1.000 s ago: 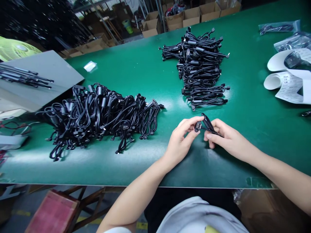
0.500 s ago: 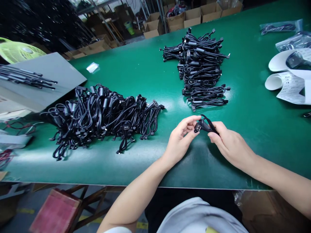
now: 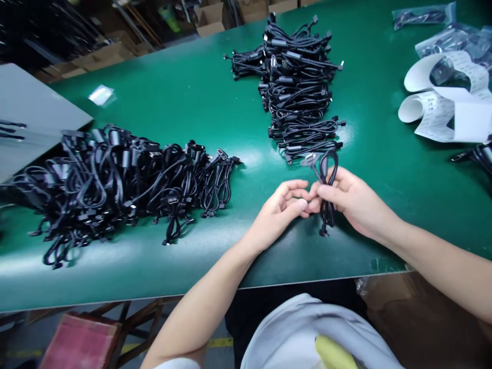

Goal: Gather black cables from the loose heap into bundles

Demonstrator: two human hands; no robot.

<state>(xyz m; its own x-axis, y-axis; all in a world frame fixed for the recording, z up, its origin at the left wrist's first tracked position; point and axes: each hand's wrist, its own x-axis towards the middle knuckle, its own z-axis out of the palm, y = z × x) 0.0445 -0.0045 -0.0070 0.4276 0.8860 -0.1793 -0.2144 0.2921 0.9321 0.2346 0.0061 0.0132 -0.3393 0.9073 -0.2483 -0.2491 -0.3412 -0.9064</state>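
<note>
A coiled black cable point(image 3: 327, 212) is upright between the thumb and fingers of my right hand point(image 3: 355, 200), its connector end up and slightly blurred. Close on its left is my left hand point(image 3: 277, 212), fingers loosely curled and thumb apart, with nothing seen in its grasp. Its fingertips are near those of the right hand; whether they touch is unclear. Just beyond both hands lies a stacked row of bundled black cables point(image 3: 302, 97). To the left spreads a larger tangled heap of black cables point(image 3: 126, 179), with one small bundle point(image 3: 172, 220) at its front.
The green table point(image 3: 161, 97) has its front edge close to my body. Curled white label strips point(image 3: 434, 136) and clear bags point(image 3: 426, 16) lie at the right. A grey panel point(image 3: 34, 110) is at the left. Below stands a red-topped stool point(image 3: 79, 343).
The cable has turned from lying across both hands to upright in my right hand. My left hand has let go of the connector end. The view has shifted right.
</note>
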